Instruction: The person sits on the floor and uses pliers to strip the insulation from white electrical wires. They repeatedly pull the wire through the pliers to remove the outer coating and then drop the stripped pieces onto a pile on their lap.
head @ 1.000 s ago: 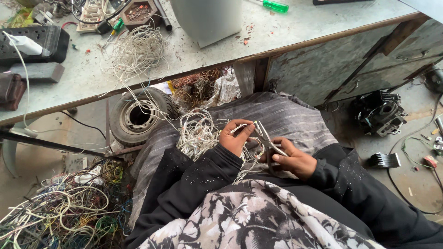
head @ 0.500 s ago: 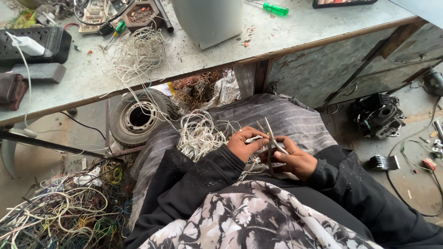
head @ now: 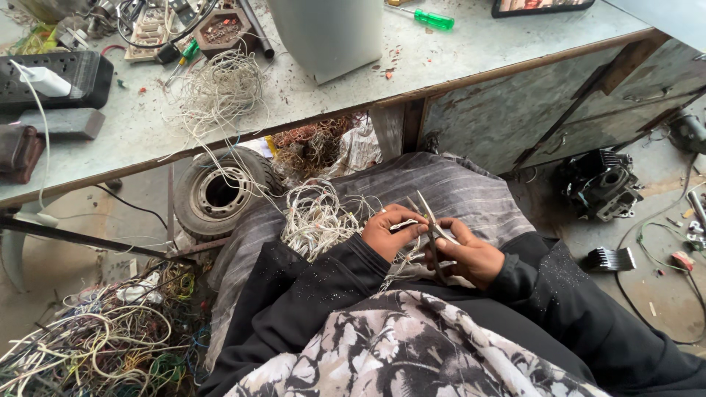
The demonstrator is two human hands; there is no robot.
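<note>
Over the striped cloth, both hands have shifted slightly lower, scissors open.

A thin white wire, pinched in the left hand, runs across to slim steel scissors with blades parted and tips pointing away, gripped by the right hand, beside a tangled heap of white wires on the lap.

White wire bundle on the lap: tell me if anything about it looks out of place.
The white wire bundle is a loose tangle, with strands trailing up over the bench edge to a second heap. Left hand pinches one strand; right hand holds scissors.
</note>
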